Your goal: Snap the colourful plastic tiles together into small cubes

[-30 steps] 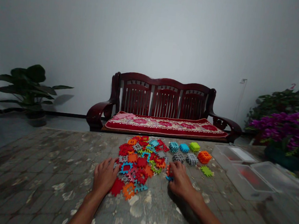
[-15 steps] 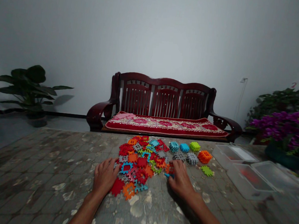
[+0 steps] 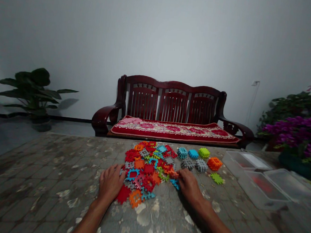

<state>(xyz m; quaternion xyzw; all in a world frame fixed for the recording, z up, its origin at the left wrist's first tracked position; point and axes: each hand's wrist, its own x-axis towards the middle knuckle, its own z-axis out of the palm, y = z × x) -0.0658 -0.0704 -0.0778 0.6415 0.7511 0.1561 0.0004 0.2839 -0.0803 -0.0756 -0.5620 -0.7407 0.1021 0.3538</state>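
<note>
Red, orange, blue, grey interlocking plastic tiles (image 3: 146, 170), mottled grey tabletop (image 3: 57, 169)

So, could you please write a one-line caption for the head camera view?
A left hand and right hand touch a heap of colourful plastic interlocking tiles on a mottled table.

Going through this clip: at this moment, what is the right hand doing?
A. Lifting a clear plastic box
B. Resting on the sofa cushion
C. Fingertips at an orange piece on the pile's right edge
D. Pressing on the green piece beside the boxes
C: the right hand sits at the right edge of the pile of interlocking plastic pieces, its fingertips against an orange piece.
</note>
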